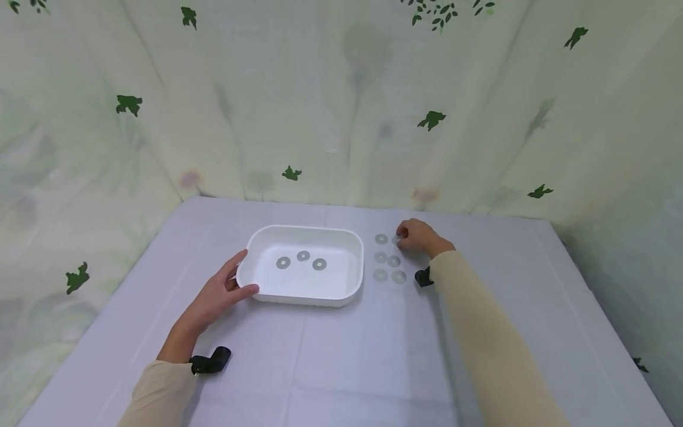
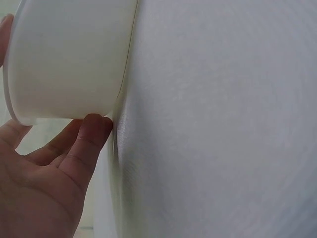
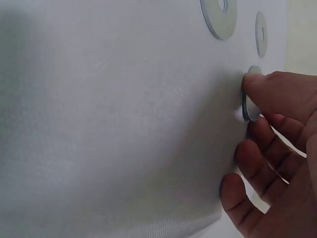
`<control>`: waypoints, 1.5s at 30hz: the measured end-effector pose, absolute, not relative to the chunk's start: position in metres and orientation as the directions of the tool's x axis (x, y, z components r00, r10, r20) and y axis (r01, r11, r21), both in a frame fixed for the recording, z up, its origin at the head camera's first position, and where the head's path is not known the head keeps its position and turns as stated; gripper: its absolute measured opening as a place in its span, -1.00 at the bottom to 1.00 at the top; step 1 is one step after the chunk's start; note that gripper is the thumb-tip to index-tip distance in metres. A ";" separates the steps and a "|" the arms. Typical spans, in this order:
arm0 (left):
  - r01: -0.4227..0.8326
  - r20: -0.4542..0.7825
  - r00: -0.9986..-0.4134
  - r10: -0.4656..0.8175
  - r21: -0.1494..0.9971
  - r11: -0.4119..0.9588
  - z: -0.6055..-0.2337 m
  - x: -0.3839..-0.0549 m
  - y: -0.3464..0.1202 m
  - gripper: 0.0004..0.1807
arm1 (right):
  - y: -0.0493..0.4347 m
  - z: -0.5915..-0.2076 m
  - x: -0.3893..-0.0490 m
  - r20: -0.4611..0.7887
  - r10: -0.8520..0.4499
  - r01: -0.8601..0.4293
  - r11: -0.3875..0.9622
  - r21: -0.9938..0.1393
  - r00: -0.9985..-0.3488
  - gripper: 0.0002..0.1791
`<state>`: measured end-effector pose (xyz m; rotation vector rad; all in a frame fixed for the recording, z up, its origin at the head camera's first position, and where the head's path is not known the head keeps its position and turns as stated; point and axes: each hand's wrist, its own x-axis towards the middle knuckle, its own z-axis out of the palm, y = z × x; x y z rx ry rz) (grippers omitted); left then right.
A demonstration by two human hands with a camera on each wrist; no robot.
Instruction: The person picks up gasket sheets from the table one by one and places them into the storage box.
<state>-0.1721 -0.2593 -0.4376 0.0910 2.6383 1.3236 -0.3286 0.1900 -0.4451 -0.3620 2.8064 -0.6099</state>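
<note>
A white rectangular tray [image 1: 300, 290] with rounded corners stands on the table, three flat metal washers [image 1: 283, 263] lying in it. My left hand [image 1: 216, 296] grips the tray's left end, its thumb at the near corner and its fingers farther back along the side. In the left wrist view, fingertips [image 2: 94, 126] meet the tray's outer wall. Right of the tray, my right hand [image 1: 421, 237] is down at the table and pinches a washer [image 3: 253, 108] by its edge. The thumb covers part of that washer in the right wrist view.
Several more washers [image 1: 380, 257] lie in loose rows between the tray and my right hand. A white cloth [image 1: 341, 362] covers the table. Behind the table's far edge hangs a pale curtain [image 1: 331, 118] with green leaf shapes. Each wrist carries a small black camera [image 1: 211, 360].
</note>
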 end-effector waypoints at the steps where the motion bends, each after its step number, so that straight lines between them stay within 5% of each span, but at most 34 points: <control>1: -0.029 -0.139 -0.981 0.137 0.798 0.602 -0.438 -0.172 -0.259 0.04 | 0.189 -0.445 -0.328 -0.186 -0.284 -0.179 0.881 -0.438 -0.941 -0.71; 16: -0.010 -0.117 -0.982 0.147 0.815 0.579 -0.438 -0.179 -0.257 0.03 | 0.195 -0.442 -0.325 -0.200 -0.281 -0.147 0.851 -0.504 -0.939 -0.59; 22: -0.004 -0.115 -0.981 0.159 0.823 0.568 -0.435 -0.180 -0.259 0.03 | 0.196 -0.434 -0.327 -0.173 -0.230 -0.077 0.785 -0.615 -0.958 -0.57; 31: 0.000 -0.111 -0.980 0.163 0.827 0.562 -0.434 -0.178 -0.264 0.04 | 0.188 -0.386 -0.314 0.010 -0.303 -0.215 0.650 -0.729 -0.953 -0.55; 45: -0.007 -0.108 -0.981 0.161 0.849 0.528 -0.441 -0.168 -0.263 0.03 | 0.145 -0.350 -0.288 0.046 -0.432 -0.336 0.624 -0.705 -0.901 -0.55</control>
